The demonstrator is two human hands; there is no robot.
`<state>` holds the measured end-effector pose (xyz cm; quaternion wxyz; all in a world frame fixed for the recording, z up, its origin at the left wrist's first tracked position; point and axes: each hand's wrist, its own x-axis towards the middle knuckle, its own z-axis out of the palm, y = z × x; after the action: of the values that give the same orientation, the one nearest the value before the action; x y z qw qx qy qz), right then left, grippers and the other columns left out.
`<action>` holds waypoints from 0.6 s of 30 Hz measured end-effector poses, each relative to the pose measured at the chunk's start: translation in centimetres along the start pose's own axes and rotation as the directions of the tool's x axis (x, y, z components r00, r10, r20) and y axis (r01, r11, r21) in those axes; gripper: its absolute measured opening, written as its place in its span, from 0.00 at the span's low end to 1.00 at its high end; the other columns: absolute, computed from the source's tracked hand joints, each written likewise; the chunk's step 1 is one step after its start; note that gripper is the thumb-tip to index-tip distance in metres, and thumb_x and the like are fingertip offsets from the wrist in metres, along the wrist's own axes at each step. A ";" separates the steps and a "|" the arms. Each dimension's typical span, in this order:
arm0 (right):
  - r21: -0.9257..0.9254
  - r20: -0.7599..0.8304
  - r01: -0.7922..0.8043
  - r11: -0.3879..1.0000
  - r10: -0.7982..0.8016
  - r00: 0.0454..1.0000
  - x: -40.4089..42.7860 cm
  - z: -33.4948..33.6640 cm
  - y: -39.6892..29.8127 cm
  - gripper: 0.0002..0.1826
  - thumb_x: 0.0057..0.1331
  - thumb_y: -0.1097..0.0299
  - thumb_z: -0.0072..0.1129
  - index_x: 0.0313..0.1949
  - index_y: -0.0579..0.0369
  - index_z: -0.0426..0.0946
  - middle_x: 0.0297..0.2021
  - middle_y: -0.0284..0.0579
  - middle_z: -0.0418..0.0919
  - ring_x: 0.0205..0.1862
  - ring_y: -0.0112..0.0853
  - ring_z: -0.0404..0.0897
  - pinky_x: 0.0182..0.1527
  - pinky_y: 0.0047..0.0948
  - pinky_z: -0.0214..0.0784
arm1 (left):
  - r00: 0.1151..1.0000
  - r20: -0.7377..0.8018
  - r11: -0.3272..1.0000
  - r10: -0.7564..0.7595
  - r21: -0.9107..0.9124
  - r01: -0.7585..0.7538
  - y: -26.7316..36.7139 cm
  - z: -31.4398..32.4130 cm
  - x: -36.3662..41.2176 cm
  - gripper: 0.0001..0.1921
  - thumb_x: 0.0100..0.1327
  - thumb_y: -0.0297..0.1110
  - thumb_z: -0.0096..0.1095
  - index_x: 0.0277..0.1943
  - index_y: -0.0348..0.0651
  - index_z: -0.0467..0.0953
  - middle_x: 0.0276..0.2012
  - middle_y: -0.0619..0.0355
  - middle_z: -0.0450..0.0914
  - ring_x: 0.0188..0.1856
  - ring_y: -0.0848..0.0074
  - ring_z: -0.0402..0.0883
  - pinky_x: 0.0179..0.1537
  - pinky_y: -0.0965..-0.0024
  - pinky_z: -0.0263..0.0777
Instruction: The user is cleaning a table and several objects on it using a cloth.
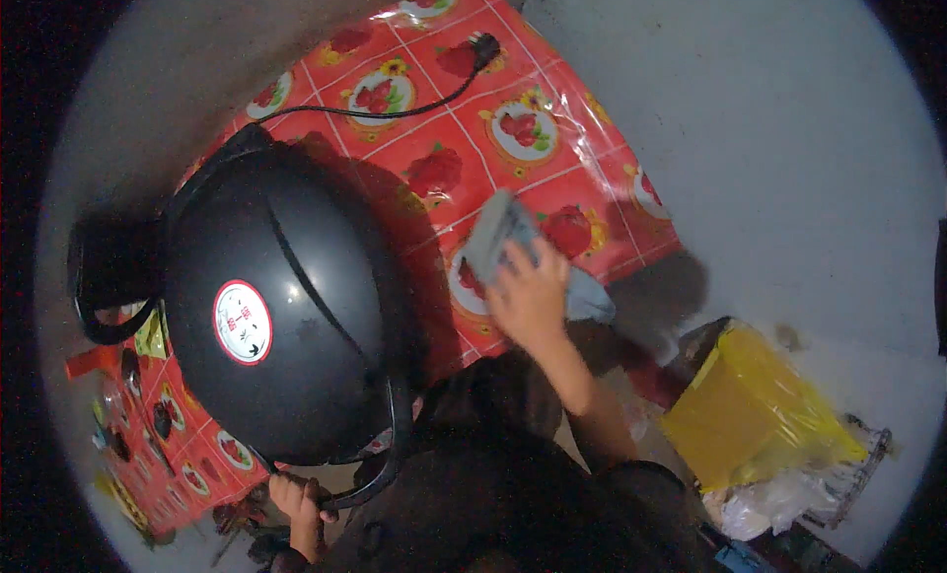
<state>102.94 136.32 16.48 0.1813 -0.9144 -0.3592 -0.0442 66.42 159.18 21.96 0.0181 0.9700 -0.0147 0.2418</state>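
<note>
A large black domed appliance (296, 240) with a plug cord and a looped handle stands on the left part of a table with a red patterned plastic tablecloth (444, 129). My left hand (298, 499) is closed around the end of the black handle (392, 440) at the appliance's near edge. Over the tablecloth, to the right of the appliance, my right hand (527, 292) presses on a folded grey-blue cloth (492, 229); part of the cloth hangs out beyond the hand's right side. Its palm side is hidden.
A black power cord (348, 113) runs over the tablecloth to a plug (484, 49). At the lower right are a yellow plastic bag (755, 410) and a clear plastic bag (769, 503) by a metal rack. Several small items lie on the tablecloth at the far left. A pale wall rises at right.
</note>
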 end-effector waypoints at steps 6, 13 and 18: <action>0.120 0.041 0.199 0.973 -0.205 0.978 4.4 0.3 -1.3 0.16 0.53 0.61 0.57 0.35 0.60 0.77 0.48 0.44 0.72 0.52 0.46 0.64 0.52 0.48 0.55 | 0.991 -0.048 0.992 -0.125 -0.022 0.124 1.5 -0.1 3.5 0.15 0.39 0.31 0.55 0.34 0.43 0.69 0.19 0.60 0.63 0.20 0.69 0.65 0.21 0.69 0.53; 0.161 0.142 0.397 0.904 -0.419 0.897 9.5 1.3 -2.2 0.16 0.52 0.69 0.53 0.42 0.55 0.76 0.52 0.43 0.69 0.55 0.47 0.63 0.56 0.45 0.55 | 0.967 -0.116 0.970 -0.228 -0.111 0.216 2.1 -0.3 4.8 0.13 0.44 0.40 0.50 0.25 0.37 0.68 0.16 0.58 0.60 0.17 0.68 0.63 0.20 0.68 0.53; 0.076 0.217 0.549 0.832 -0.551 0.805 14.9 5.2 -2.8 0.21 0.50 0.71 0.51 0.47 0.50 0.75 0.56 0.37 0.66 0.56 0.44 0.62 0.62 0.42 0.48 | 0.952 -0.216 0.976 -0.218 -0.031 0.216 2.3 0.6 2.4 0.19 0.55 0.44 0.41 0.22 0.36 0.68 0.14 0.57 0.59 0.15 0.67 0.61 0.20 0.68 0.53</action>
<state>111.77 149.65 15.58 0.1221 -0.7690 -0.6273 0.0131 68.77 156.76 22.61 0.0495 0.9332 0.0930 0.3435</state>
